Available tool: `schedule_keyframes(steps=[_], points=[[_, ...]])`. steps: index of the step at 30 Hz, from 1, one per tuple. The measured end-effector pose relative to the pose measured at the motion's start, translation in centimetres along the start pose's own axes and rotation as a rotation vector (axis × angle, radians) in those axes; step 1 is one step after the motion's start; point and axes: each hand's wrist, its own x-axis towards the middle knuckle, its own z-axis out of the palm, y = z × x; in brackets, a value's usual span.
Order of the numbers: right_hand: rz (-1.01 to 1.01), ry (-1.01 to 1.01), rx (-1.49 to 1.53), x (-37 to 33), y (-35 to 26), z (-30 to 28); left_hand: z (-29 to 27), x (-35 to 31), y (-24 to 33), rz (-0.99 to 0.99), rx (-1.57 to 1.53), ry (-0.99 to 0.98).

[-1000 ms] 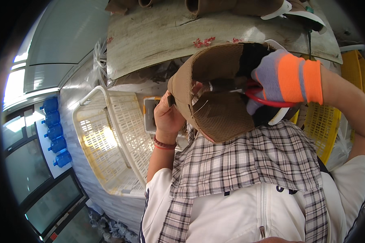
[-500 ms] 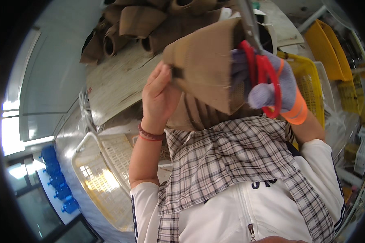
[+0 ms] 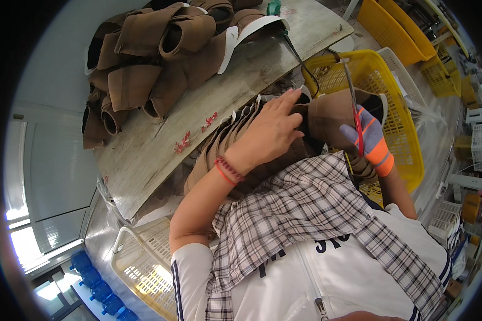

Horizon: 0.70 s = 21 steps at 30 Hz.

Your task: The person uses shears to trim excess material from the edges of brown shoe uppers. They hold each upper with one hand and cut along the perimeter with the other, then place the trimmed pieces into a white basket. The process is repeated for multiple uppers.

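Note:
My left hand (image 3: pixel 273 128) is bare, its fingers stretched out over a row of brown fabric sleeves (image 3: pixel 209 168) stacked across my lap. Its fingertips rest by their black-lined, white-edged ends. A grey-purple glove with orange bands covers my right hand (image 3: pixel 372 136), which is closed on red-handled scissors (image 3: pixel 360 131) with the blades pointing up and away. Just left of that hand lies a single brown sleeve (image 3: pixel 329 115), white at its far right edge; whether the gloved fingers also touch it I cannot tell.
A wooden table (image 3: pixel 150 166) with red scraps (image 3: pixel 183 142) bears a heap of brown sleeves (image 3: pixel 136 88). At my right stands a yellow basket (image 3: pixel 415 155), with an orange-yellow crate (image 3: pixel 383 32) beyond it. A cream basket (image 3: pixel 126 262) is at the lower left.
The sleeve held up before me has gone down to the right, beside the yellow basket. My left hand has let go and moved right over the stacked sleeves; the scissors have lowered.

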Motion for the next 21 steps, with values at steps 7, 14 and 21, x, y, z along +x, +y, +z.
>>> schedule_keyframes(steps=[7, 14, 21], points=[[0.182, -0.312, 0.350, 0.1, -0.4, 1.8, -2.9, -1.6, -3.1, -0.158, -0.385, -0.099], [0.157, -0.523, 0.557, 2.6, 0.7, 6.3, -3.3, -2.2, -3.5, -0.133, -0.678, -0.185], [0.044, -0.488, 0.468, 2.7, 3.6, 13.6, -1.7, -2.2, -4.9, -0.200, -0.617, -0.167]])
